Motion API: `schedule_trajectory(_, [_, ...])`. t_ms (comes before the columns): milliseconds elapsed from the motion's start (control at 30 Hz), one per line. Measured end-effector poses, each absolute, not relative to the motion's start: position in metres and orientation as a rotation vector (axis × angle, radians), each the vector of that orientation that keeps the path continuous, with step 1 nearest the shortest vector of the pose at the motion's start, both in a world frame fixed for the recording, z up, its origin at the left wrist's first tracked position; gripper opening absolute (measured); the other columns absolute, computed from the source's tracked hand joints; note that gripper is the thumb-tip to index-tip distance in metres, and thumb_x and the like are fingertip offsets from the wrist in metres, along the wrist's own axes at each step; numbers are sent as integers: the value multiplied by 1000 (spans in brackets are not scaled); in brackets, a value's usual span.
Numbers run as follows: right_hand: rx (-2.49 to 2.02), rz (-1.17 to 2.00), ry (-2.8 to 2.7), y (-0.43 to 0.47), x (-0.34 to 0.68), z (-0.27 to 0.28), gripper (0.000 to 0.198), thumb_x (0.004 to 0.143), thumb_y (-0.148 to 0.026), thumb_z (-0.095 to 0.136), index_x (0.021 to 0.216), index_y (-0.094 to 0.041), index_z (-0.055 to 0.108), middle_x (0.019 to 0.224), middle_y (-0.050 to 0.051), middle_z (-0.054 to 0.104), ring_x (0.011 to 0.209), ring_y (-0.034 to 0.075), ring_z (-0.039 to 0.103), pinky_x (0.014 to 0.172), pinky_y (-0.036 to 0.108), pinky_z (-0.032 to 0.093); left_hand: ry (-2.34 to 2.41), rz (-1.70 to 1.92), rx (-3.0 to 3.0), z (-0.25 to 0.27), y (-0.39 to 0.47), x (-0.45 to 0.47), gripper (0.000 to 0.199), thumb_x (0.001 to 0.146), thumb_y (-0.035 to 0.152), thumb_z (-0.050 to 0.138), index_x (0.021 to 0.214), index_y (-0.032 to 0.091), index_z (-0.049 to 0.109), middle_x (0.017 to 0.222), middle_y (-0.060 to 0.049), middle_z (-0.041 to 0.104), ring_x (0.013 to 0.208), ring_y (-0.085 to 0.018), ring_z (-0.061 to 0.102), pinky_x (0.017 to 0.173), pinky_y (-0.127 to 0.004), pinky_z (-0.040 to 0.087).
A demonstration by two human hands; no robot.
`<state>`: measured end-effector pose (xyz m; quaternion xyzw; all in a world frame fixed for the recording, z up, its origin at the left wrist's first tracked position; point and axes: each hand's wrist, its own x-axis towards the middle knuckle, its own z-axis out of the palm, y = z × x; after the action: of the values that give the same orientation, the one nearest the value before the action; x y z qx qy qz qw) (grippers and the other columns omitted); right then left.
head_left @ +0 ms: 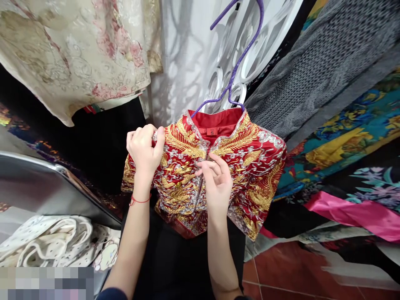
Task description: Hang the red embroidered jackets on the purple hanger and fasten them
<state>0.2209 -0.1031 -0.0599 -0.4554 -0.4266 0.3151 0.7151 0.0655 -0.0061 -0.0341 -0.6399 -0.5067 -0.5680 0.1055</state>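
A red jacket (181, 175) with dense gold and silver embroidery hangs in front of me. It has a stand-up collar, and a small red label (212, 131) with an "S" shows inside the neck. The purple hanger (235, 68) sits inside the jacket, its hook rising out of the neck. My left hand (144, 146) is closed round the jacket's shoulder on the left side. At the front opening, just below the collar, my right hand (218, 175) pinches the jacket's edge between thumb and fingertips. Whatever fastening lies under those fingertips is hidden.
Cream floral fabric (109, 50) hangs at upper left. Behind the hanger is a white scrolled frame (250, 54). A grey knitted garment (315, 66) and a pink ribbon (353, 214) are at right. Polka-dot cloth (56, 237) lies at lower left, by a silver chair back (46, 179).
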Motion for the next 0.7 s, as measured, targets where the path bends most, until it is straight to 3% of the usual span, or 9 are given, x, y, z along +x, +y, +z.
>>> schedule_trajectory(267, [-957,781,-957,-110,215,-58,39,88,-35,65,122,-21,52,97,3,76,66,12,69,75,33,57,-1481,-1680,-1895,-34,-7,65,40,96,42,44,65,23,27,58,1,35,61,-18,36,75,-37,29])
schedule_trajectory(533, [-1018,655,-952,-85,227,-53,22,89,-41,63,88,-20,56,70,-1,69,55,10,63,59,27,53,-1497,-1660,-1893,-36,-8,63,39,97,42,44,66,23,31,59,1,38,62,-18,38,76,-37,31])
schedule_trajectory(700, [-1143,504,-997,-82,228,-51,22,89,-41,63,84,-21,58,66,-2,67,53,10,60,54,25,49,-1497,-1695,-1897,-35,-8,65,38,96,42,45,65,23,32,59,1,40,62,-18,39,76,-38,31])
